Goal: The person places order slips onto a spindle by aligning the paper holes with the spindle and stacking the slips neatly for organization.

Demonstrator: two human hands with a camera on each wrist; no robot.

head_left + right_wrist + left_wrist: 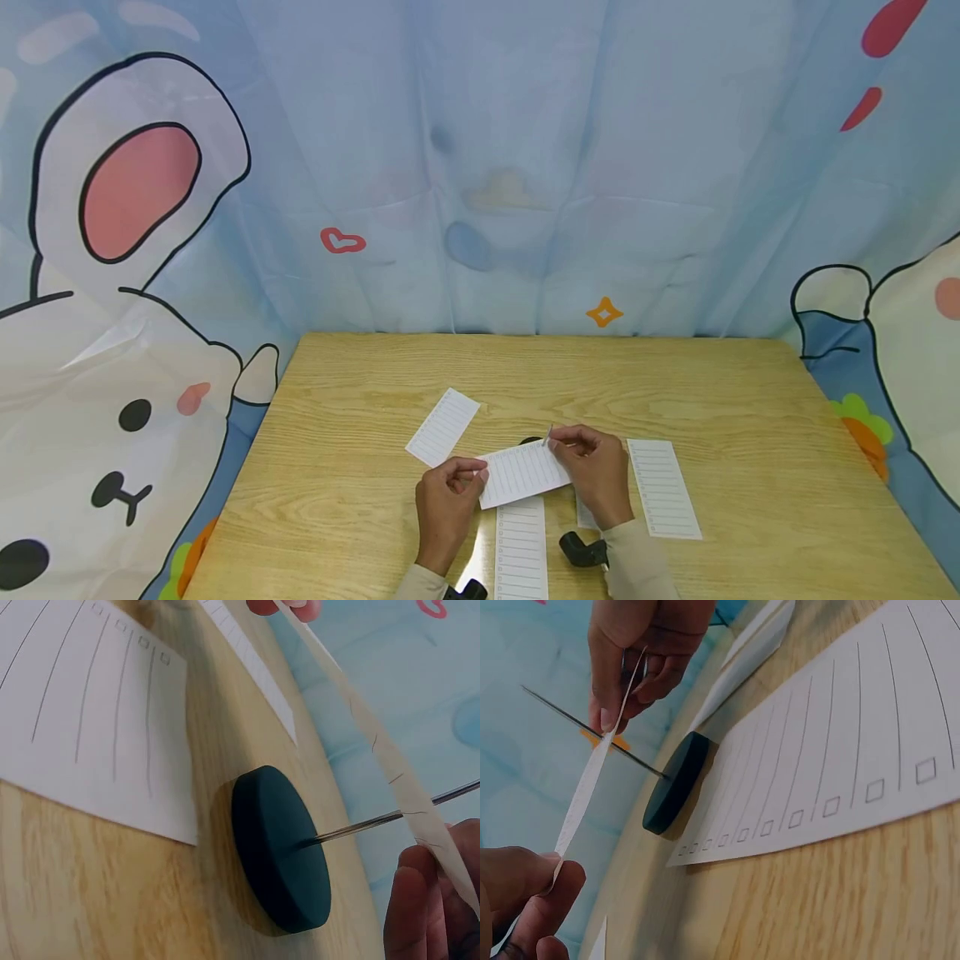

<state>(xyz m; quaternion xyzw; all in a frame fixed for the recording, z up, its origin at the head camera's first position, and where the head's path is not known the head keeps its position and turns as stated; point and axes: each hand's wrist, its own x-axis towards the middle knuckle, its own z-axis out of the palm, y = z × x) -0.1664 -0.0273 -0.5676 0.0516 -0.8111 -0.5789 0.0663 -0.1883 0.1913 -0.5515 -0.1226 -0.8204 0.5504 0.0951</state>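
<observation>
A white lined checklist slip is held above the table by both hands. My left hand pinches its left end between thumb and fingers. Near the opposite end, my right hand pinches the slip by its upper edge. A bill spike with a round dark base stands on the table below. Its thin metal rod shows on both sides of the slip close to the right hand and appears to run through it. From the head view, the slip hides most of the base.
One checklist slip lies at the back left, another at the right. A third slip lies in front, and part of one more shows beside the right hand. A printed curtain hangs behind the wooden table.
</observation>
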